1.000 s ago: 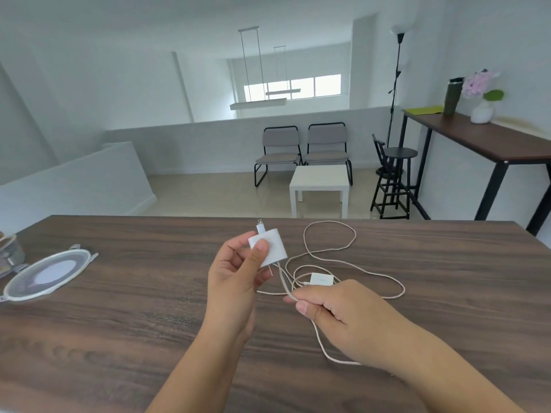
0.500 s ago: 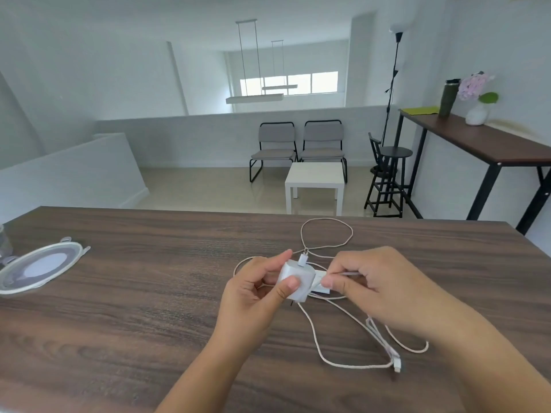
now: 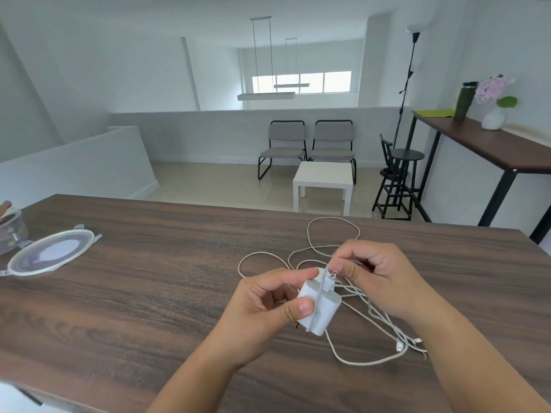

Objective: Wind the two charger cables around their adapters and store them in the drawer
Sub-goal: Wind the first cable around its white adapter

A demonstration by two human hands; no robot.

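Observation:
My left hand (image 3: 268, 305) grips a white adapter (image 3: 323, 308) between thumb and fingers, just above the dark wooden table (image 3: 149, 293). One turn of white cable runs across the adapter's face. My right hand (image 3: 378, 278) pinches that cable beside the adapter's top end. The remaining cable (image 3: 331, 234) lies in loose tangled loops on the table behind and to the right of my hands, with connector ends (image 3: 408, 344) near my right wrist. A second adapter is hidden behind my hands. No drawer is in view.
A round clear lid (image 3: 49, 254) lies at the table's left, next to a container (image 3: 10, 231) at the edge. Beyond the table stand two chairs (image 3: 310, 144), a white side table (image 3: 323, 180), a stool and a high side table with a vase.
My left hand turned the adapter over so its prongs point down towards me. My right hand laid the cable across the adapter's face and rose to its top end.

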